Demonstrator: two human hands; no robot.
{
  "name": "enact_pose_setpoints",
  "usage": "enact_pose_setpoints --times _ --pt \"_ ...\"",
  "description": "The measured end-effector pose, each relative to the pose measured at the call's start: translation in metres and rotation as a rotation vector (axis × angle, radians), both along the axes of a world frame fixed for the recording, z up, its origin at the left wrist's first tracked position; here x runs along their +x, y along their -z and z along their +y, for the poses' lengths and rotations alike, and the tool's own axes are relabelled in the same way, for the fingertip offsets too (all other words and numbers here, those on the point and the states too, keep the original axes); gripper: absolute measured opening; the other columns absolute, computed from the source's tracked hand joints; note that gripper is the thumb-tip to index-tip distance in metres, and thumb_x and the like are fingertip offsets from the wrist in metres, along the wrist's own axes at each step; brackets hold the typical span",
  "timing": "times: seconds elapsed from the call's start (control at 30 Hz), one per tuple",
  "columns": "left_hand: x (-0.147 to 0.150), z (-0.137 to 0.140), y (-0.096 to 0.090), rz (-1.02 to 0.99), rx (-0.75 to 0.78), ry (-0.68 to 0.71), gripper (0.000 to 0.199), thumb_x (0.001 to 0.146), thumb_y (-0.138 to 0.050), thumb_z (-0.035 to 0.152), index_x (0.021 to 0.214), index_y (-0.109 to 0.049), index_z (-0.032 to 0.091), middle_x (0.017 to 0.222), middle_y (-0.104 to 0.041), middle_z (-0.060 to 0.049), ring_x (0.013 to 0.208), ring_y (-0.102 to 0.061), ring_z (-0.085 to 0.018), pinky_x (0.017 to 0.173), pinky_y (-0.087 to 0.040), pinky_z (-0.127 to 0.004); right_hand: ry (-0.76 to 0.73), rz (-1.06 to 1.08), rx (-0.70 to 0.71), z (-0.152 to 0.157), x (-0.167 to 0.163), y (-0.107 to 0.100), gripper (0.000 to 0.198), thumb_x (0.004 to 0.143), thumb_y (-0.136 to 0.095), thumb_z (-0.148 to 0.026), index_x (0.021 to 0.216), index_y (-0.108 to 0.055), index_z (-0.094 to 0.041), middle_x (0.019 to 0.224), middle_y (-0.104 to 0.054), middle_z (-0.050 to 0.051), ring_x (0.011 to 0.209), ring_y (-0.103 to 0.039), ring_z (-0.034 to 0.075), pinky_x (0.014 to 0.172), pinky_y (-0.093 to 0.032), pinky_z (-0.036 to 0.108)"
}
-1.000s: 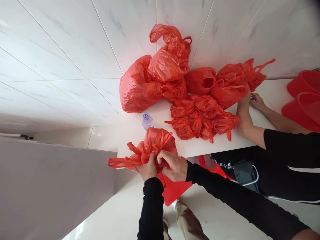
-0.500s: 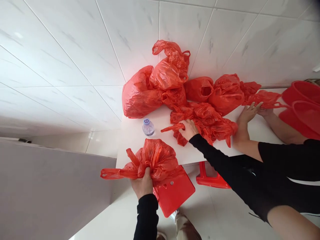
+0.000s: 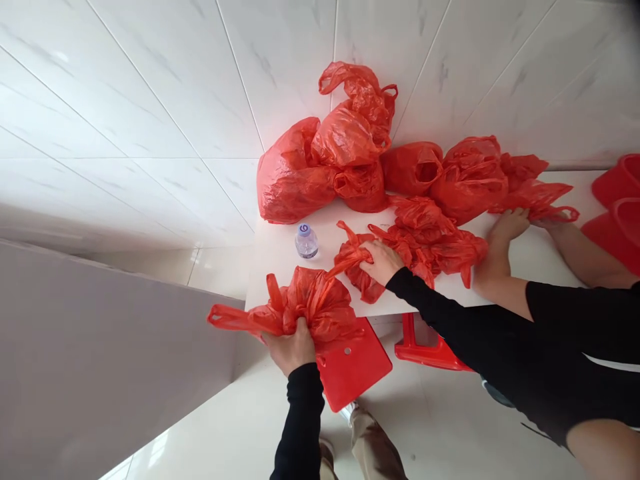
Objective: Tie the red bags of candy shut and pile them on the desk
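Observation:
My left hand is closed round the gathered neck of a knotted red plastic bag, at the near left of the white table. The bag's handle loops stick out to the left. Across the tabletop, my right hand grips the twisted top of another red plastic bag, whose handle ends point left. Crumpled red bags lie against that hand's far side. A small clear bottle with a purple cap stands between the two held bags and the wall. What the bags contain is hidden.
Full red bags line the tiled wall. To my right, a co-worker's hands touch a red bag. Red containers stand at the far right. Red stools sit below the table edge, and a grey panel rises at left.
My right hand has drawn its bag slightly nearer, lifting its top. My left hand keeps its hold. The whole view has shifted a little.

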State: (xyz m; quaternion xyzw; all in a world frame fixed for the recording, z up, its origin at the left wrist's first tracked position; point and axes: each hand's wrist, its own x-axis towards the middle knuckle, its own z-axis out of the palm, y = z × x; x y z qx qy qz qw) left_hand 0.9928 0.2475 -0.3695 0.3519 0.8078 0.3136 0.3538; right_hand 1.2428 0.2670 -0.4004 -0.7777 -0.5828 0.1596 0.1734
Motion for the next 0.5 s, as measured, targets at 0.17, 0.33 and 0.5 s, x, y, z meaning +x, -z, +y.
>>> enact_pose_setpoints --times 0.17,0.33,0.5 --pt "0.02 -0.01 -0.002 0.017 -0.011 0.08 0.046 0.088 -0.072 0.024 0.131 -0.056 0.017 0.122 -0.065 -0.01 0.111 -0.063 -0.026 0.1 -0.05 -0.051 -0.214 0.113 0.096 -0.02 -0.058 -0.002 0.024 0.09 -0.071 -0.022 0.112 -0.065 -0.017 0.106 -0.061 0.005 0.1 -0.06 0.022 0.088 -0.053 0.04" --pt "0.032 -0.009 0.0 -0.061 -0.058 0.114 0.046 0.088 -0.071 0.041 0.124 -0.058 0.015 0.125 -0.063 -0.012 0.114 -0.062 -0.027 0.099 -0.051 -0.049 -0.349 0.204 0.174 -0.028 -0.089 0.004 0.013 0.089 -0.072 -0.022 0.097 -0.064 -0.015 0.097 -0.058 0.003 0.091 -0.058 0.02 0.082 -0.052 0.036" --pt "0.026 0.009 0.013 -0.122 -0.115 0.066 0.055 0.086 -0.074 0.041 0.13 -0.056 0.015 0.132 -0.059 -0.015 0.116 -0.061 -0.029 0.099 -0.051 -0.052 -0.517 0.231 0.201 -0.039 -0.098 -0.01 0.016 0.095 -0.067 -0.03 0.104 -0.063 -0.017 0.107 -0.062 0.006 0.096 -0.06 0.02 0.084 -0.054 0.038"
